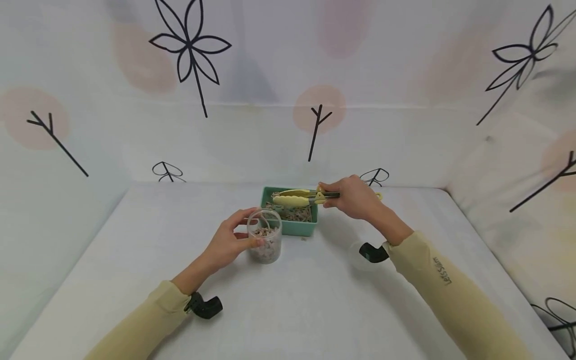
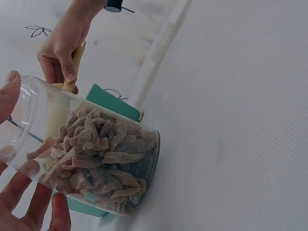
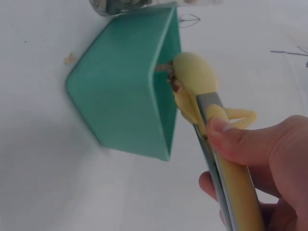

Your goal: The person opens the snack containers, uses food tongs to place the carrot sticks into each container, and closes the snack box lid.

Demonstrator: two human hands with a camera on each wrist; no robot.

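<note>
My left hand [image 1: 227, 242] grips a clear plastic jar [image 1: 269, 252] from its left side, fingers and thumb around the upper wall. Powdery, brownish dried strips [image 2: 103, 154] fill much of the jar, which stands upright just in front of a green box [image 1: 299, 230]. More of those strips lie inside the box. With thumb and fingers, my right hand [image 1: 353, 197] holds yellow-tipped tongs [image 1: 292, 201] by the handles, coming in from the right over the box. In the right wrist view the tong tips [image 3: 195, 72] pinch a few strips at the box's opening.
A clear round lid [image 1: 360, 260] lies on the white table [image 1: 292, 310], partly behind the right wrist's camera. One small crumb [image 3: 70, 58] rests beside the box. White cloth walls with line-drawn plants enclose the back and sides.
</note>
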